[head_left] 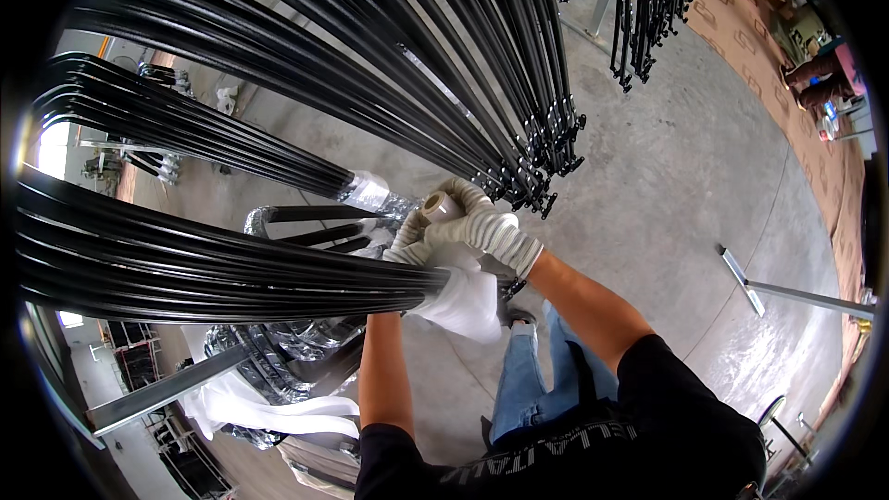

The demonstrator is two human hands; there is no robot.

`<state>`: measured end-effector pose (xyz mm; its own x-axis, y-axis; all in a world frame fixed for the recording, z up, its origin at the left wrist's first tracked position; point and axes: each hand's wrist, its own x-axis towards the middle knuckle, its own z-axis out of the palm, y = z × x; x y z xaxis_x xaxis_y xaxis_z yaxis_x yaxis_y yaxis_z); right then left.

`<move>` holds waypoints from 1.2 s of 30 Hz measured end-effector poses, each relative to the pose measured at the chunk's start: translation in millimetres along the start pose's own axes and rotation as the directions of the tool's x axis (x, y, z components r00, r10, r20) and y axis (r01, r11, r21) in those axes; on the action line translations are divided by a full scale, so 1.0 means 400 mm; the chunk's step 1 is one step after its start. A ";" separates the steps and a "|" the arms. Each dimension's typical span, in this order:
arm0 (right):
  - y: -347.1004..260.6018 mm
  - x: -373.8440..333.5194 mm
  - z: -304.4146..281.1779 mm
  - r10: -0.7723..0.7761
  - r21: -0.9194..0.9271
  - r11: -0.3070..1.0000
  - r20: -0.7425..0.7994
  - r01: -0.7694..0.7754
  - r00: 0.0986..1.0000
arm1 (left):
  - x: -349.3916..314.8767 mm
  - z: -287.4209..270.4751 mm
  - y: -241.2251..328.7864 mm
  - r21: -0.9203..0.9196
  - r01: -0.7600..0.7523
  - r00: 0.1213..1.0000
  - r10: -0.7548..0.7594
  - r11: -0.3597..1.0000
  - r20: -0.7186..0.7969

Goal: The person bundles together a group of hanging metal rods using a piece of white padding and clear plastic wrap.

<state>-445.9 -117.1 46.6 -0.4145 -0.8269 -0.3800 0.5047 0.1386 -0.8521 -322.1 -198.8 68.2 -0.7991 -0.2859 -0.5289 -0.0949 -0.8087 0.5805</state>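
I hold a roll of clear stretch film [443,206], its cardboard core end facing up. My right hand [486,227], in a striped grey-white glove, is closed around the roll. My left hand [406,243], gloved too, reaches up behind the near bundle of black tubes [231,264] and closes on the roll's left side; the tubes hide part of it. White foam sheet [463,304] wraps the near bundle's end, just below my hands. Beyond my left hand, a second bundle of bent black tubes [213,143] has its end wrapped in white foam and film [369,190].
Many long black tubes [370,65] with small end fittings hang ahead, close to my hands. Film-wrapped tubes [278,356] and loose white foam strips [278,415] lie at lower left beside a metal bar [171,391]. A metal stand leg [741,280] rests on the concrete floor at right.
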 end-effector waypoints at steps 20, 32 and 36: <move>0.016 0.005 -0.001 0.056 0.091 0.994 0.107 -0.066 0.993 | 0.001 -0.020 -0.013 0.209 -0.070 0.939 0.136 0.975 -0.317; 0.059 -0.019 -0.104 0.067 0.473 0.859 0.279 -0.197 0.958 | 0.017 -0.036 -0.047 0.215 -0.122 0.897 0.201 0.969 -0.394; 0.020 -0.037 -0.074 0.109 0.368 0.912 0.213 -0.183 0.971 | 0.005 -0.054 -0.057 0.144 -0.125 0.866 0.179 0.982 -0.466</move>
<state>-458.0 -87.6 34.8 -0.1861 -0.9037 -0.3856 0.8149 0.0773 -0.5745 -308.5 -192.1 40.5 -0.4325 -0.6319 -0.6432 -0.0789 -0.6841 0.7251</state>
